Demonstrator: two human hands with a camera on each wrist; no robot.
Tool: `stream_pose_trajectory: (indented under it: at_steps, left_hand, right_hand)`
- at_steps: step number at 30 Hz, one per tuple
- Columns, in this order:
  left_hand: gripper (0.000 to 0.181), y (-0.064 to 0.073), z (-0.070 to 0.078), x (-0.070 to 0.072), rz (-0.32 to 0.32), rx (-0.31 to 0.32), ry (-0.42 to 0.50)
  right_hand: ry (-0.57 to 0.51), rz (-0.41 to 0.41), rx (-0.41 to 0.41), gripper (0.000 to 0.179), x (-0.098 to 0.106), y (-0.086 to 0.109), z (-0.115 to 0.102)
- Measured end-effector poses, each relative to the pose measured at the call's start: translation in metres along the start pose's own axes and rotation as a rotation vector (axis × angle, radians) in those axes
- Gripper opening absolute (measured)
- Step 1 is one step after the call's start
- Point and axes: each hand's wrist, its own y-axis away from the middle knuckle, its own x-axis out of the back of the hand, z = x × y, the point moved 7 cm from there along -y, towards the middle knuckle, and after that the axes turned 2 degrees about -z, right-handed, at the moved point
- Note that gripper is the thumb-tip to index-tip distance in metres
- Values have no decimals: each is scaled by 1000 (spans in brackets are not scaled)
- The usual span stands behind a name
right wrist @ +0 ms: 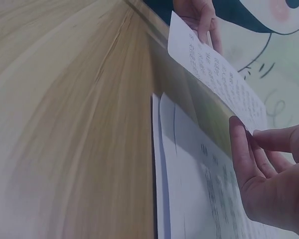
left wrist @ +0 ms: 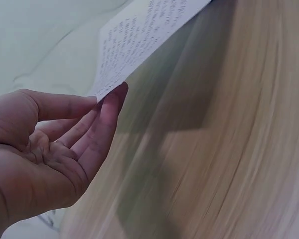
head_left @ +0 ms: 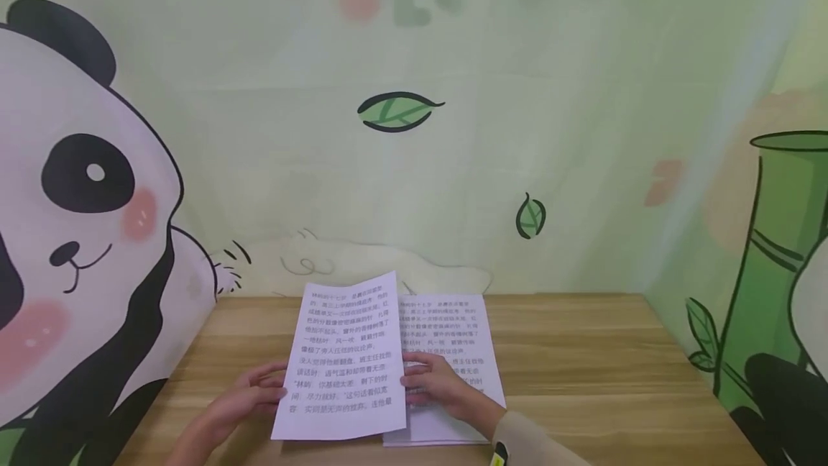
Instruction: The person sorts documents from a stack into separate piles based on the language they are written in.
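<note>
A printed sheet of paper (head_left: 343, 358) is held up above the table between both hands. My left hand (head_left: 242, 401) pinches its left edge; the left wrist view shows the thumb on the printed face and fingers (left wrist: 107, 117) behind the sheet. On the opposite edge my right hand (head_left: 446, 387) pinches the sheet between thumb and fingers (right wrist: 241, 154). Beneath the right hand lies a small stack of printed sheets (head_left: 446, 426), partly covered by the raised sheet and the hand. In the right wrist view the stack's edges (right wrist: 162, 199) show slightly apart.
The wooden table (head_left: 582, 372) extends to both sides of the papers. Behind it hangs a pale green backdrop (head_left: 291, 149) with a printed panda (head_left: 84, 185) at left and bamboo (head_left: 776, 265) at right. The raised sheet casts a shadow (left wrist: 189, 99) on the wood.
</note>
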Motion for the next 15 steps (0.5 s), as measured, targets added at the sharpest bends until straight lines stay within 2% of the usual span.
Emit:
stream_pose_trajectory:
  at_steps: [4,10,15]
  left_hand:
    - [71,14,-8,19,29,35,-4]
    - [66,25,-16,41,35,34,-11]
    - [60,34,-21,57,63,55,6]
  right_hand:
    - [-5,-23,12,56,-23,-12,0]
    - [55,-27,67,54,-48,-22,-6]
    - [72,-24,57,53,-65,-29,-9]
